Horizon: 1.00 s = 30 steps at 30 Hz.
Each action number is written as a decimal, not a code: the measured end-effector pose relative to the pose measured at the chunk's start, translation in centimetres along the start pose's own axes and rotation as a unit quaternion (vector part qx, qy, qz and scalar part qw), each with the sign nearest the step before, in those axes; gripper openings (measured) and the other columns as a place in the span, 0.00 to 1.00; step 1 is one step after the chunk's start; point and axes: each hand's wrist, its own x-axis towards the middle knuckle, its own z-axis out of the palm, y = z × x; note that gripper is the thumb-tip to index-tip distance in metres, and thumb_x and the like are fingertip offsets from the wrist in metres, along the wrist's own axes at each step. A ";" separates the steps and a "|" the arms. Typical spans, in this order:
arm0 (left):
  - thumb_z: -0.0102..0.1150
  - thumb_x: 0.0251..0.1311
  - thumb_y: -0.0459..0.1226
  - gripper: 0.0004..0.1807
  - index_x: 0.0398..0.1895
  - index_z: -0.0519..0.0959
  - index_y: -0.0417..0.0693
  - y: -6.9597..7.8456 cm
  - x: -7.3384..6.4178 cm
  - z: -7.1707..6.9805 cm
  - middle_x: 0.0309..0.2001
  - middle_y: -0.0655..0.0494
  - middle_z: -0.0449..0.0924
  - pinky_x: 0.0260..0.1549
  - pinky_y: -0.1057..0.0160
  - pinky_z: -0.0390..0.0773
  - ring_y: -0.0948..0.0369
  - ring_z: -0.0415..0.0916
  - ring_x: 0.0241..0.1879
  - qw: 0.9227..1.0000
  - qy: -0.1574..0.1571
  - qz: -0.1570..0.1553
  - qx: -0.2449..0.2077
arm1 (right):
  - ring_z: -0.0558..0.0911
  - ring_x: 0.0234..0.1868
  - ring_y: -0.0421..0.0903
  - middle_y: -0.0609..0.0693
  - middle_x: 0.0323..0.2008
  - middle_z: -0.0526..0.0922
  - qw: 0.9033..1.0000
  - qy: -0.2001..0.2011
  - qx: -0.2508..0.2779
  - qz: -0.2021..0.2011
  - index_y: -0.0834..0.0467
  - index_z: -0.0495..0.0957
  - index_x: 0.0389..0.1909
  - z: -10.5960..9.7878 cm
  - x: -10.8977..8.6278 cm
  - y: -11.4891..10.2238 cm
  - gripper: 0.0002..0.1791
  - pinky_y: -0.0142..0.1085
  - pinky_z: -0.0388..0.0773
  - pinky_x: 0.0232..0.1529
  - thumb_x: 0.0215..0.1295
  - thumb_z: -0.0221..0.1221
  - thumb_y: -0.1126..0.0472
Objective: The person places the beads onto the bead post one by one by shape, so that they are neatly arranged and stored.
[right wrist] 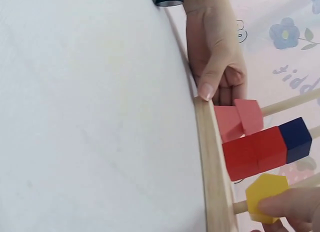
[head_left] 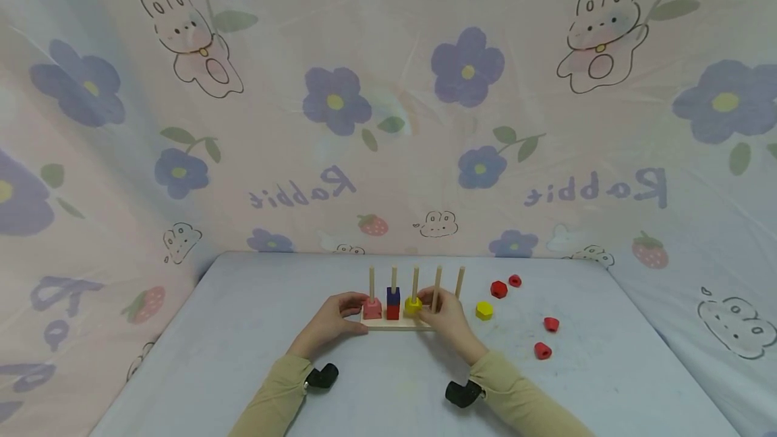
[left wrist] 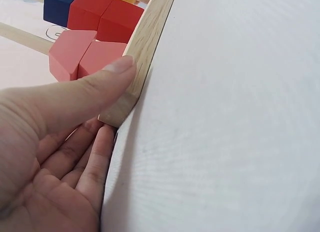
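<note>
A wooden peg board [head_left: 394, 324] with several upright pegs stands on the table. My left hand [head_left: 332, 315] grips its left end, thumb [left wrist: 107, 84] against the front edge and fingers behind. Pink blocks [left wrist: 75, 54] sit on the leftmost peg. Beside them, red blocks [right wrist: 255, 152] are stacked with a dark blue block [right wrist: 296, 140] on top. My right hand [head_left: 450, 319] pinches a yellow hexagonal block [right wrist: 269, 192] on the middle peg. A short length of peg shows between that block and the base, so it sits above the board.
Another yellow hexagonal block [head_left: 484, 310] lies right of the board. Several loose red blocks are scattered farther right, among them a red block [head_left: 499, 289] toward the back and a red block [head_left: 543, 351] nearer the front. A patterned curtain [head_left: 388, 154] hangs behind the table.
</note>
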 end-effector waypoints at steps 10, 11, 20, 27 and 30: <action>0.72 0.45 0.27 0.35 0.61 0.70 0.35 -3.2 1.4 -0.1 0.59 0.41 0.71 0.56 0.55 0.73 0.46 0.71 0.57 1.000 0.004 0.004 0.002 | 0.80 0.39 0.51 0.54 0.37 0.82 0.999 -0.003 -0.020 -0.027 0.65 0.78 0.40 0.0 -0.5 0.4 0.16 0.44 0.80 0.43 0.47 0.62 0.76; 0.73 0.45 0.27 0.35 0.61 0.70 0.36 -3.2 1.4 -0.1 0.59 0.41 0.72 0.56 0.56 0.73 0.46 0.71 0.57 1.000 0.004 0.005 0.002 | 0.80 0.40 0.51 0.54 0.38 0.82 1.000 -0.005 -0.016 -0.024 0.65 0.78 0.41 0.0 -0.6 0.4 0.16 0.44 0.80 0.44 0.48 0.62 0.76; 0.74 0.45 0.30 0.36 0.61 0.71 0.38 -3.3 1.4 -0.2 0.59 0.42 0.71 0.57 0.56 0.73 0.47 0.71 0.57 1.000 0.004 -0.005 0.010 | 0.77 0.55 0.58 0.60 0.51 0.79 0.999 -0.029 -0.006 -0.033 0.66 0.71 0.58 -1.6 -1.5 0.2 0.28 0.50 0.73 0.57 0.53 0.62 0.78; 0.74 0.45 0.28 0.36 0.60 0.71 0.37 -3.2 1.4 -0.2 0.59 0.41 0.71 0.57 0.54 0.73 0.45 0.71 0.57 1.000 0.005 -0.004 0.002 | 0.75 0.56 0.60 0.63 0.54 0.77 0.997 -0.039 -0.020 -0.060 0.66 0.66 0.64 -4.2 -3.3 -1.1 0.34 0.54 0.69 0.59 0.54 0.61 0.79; 0.73 0.45 0.28 0.35 0.60 0.71 0.37 -3.1 1.3 -0.1 0.59 0.41 0.71 0.56 0.54 0.73 0.45 0.71 0.57 1.000 0.006 -0.003 0.007 | 0.76 0.55 0.59 0.62 0.53 0.78 0.995 -0.042 -0.023 -0.088 0.64 0.68 0.63 -5.4 -4.0 -1.1 0.33 0.53 0.71 0.57 0.53 0.63 0.79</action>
